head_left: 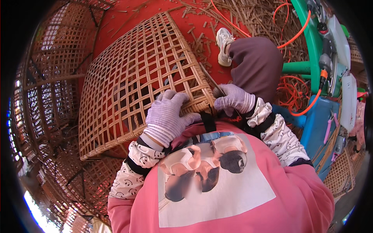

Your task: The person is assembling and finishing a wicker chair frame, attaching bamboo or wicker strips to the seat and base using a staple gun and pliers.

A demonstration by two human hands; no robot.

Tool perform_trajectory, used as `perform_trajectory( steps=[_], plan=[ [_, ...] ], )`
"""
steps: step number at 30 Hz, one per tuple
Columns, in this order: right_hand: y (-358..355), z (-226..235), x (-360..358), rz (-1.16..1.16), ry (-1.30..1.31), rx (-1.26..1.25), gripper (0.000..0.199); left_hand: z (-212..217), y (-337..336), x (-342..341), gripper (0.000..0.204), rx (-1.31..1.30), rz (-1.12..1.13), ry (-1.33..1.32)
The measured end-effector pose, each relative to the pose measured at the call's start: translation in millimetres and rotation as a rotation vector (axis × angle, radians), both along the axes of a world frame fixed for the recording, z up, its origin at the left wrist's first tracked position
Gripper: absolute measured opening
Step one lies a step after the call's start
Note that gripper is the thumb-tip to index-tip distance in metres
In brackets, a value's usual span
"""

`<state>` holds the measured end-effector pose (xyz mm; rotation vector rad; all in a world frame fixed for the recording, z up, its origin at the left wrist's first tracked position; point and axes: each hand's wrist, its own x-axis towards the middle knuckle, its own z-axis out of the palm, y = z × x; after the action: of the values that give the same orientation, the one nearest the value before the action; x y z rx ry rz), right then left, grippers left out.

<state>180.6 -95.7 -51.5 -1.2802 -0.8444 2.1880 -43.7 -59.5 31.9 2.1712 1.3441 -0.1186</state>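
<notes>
A large open-weave rattan basket or frame (143, 66) leans across my lap, its near corner toward my body. My left hand (165, 114), in a striped pale purple glove, grips its near edge, the fingers bent over the lattice and the thumb stretched along the rim toward the corner. At that corner my right hand (235, 99), gloved alike, is closed, thumb and fingers pinched on a thin dark rattan strip (211, 79) running along the side edge. The right fingertips are partly hidden. A black strap (208, 122) hangs just below the corner.
More woven rattan pieces (54, 77) stack up on the left. Cut rattan scraps (248, 15) litter the red floor (116, 23). At right stand a green plastic stool (301, 39) and a blue one (316, 124), with orange air hoses (291, 91) and an air tool (325, 58).
</notes>
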Motion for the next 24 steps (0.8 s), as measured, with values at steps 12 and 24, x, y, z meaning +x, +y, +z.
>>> perform_trajectory(
  steps=[12,24],
  plan=[
    [-2.3,16.4,24.1,-0.071,0.012,-0.022,0.037,-25.4,0.5,30.2,0.051,0.105,-0.049,-0.105],
    [-69.4,10.8,41.6,0.344,-0.225,0.218,0.053,-35.1,-6.2,36.5,0.041,0.180,-0.088,-0.153]
  ],
)
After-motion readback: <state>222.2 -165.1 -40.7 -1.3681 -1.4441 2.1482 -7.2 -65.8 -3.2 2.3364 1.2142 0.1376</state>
